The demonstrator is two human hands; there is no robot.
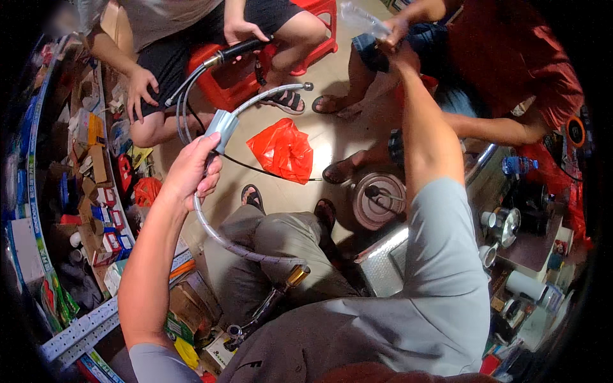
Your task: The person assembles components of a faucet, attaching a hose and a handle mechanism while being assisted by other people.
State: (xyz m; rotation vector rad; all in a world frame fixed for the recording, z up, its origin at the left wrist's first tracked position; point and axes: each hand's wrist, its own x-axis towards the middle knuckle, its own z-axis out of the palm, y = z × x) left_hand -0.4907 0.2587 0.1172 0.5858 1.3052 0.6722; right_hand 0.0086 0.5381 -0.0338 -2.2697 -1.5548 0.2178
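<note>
Our left hand (196, 169) clasps a braided hose (246, 255), printed cartons (110, 247) leftward. How our right hand (401, 54) closes, we cannot tell.

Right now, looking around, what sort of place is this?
Probably a small hardware or plumbing shop, though I can't be sure: cluttered shelves line the left side, small boxes crowd them, and the person's left hand holds a braided hose.

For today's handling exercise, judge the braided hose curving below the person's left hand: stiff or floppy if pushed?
The braided hose would probably flex springily rather than collapse, since it bows smoothly without visible kinks. Its striped, glossy-looking surface may feel somewhat slippery.
</note>
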